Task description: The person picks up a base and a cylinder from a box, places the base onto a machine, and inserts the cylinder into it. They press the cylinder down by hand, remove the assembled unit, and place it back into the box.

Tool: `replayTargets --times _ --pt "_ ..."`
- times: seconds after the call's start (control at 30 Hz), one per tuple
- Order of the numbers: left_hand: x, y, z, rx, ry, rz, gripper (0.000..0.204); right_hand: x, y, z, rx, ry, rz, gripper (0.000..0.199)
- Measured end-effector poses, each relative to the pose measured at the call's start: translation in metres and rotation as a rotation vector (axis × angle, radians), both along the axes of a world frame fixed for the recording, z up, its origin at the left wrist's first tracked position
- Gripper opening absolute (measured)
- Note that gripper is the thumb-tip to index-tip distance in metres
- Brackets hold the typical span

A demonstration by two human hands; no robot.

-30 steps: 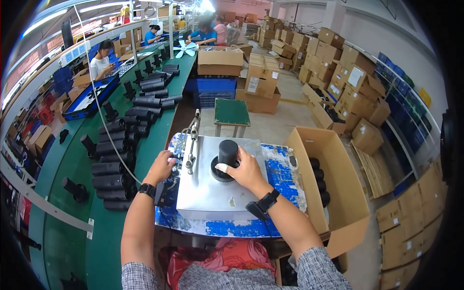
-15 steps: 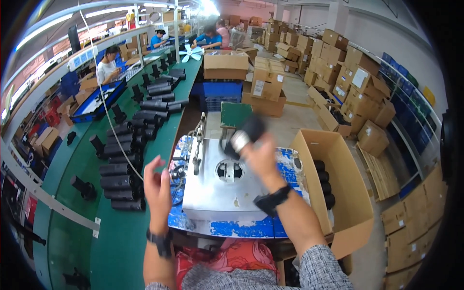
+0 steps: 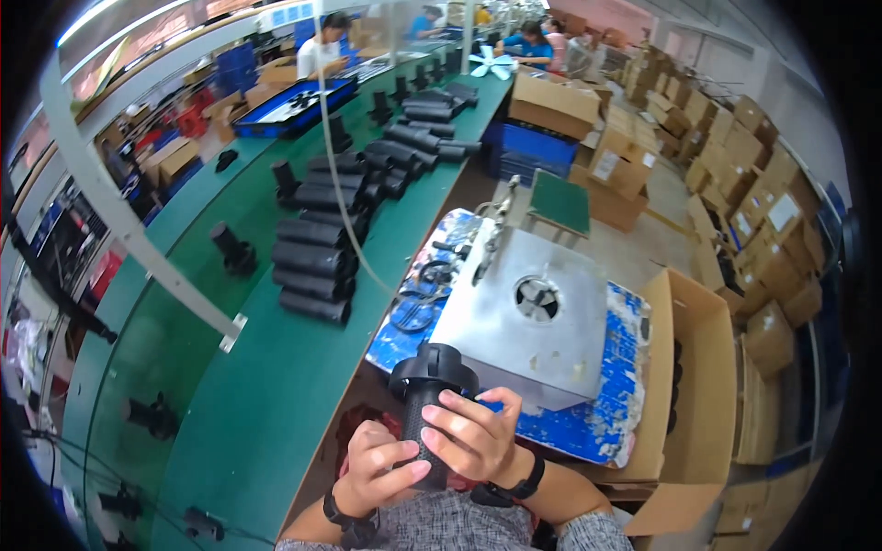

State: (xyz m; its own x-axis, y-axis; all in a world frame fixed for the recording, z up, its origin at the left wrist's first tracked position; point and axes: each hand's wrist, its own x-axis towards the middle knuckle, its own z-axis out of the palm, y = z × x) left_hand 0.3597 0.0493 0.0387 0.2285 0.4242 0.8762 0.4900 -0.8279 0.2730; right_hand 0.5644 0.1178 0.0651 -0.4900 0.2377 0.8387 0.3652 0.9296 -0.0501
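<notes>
Both hands, the left hand [image 3: 378, 466] and right hand [image 3: 473, 438], have fingers clamped on the black cylindrical part [image 3: 430, 404], held off the surface near its front edge; a loosened grip could drop it into the lap.

Long green workbench [image 3: 276, 386], stacked cardboard boxes [image 3: 735, 184], strip lighting [image 3: 101, 18]

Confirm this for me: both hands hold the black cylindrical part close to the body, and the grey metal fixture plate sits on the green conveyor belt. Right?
Not quite. In the head view the left hand and right hand do hold the black cylindrical part close to the body, but the grey metal fixture plate sits on the blue-covered bench, beside the green conveyor belt, not on it.
</notes>
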Motion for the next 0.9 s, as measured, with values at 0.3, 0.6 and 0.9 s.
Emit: replayTargets --times 0.3,0.6,0.9 --pt "-0.184 -0.021 -0.015 -0.232 -0.272 1.228 0.063 0.111 -0.019 -0.052 -0.693 0.269 -0.388 0.021" --pt "-0.428 0.052 -0.059 -0.412 -0.112 1.566 0.053 0.203 -0.054 -0.102 -0.980 0.565 -0.477 0.014" --pt "-0.371 0.076 -0.080 -0.216 0.141 1.615 0.057 0.313 -0.099 -0.037 -1.009 0.483 -0.839 0.013"
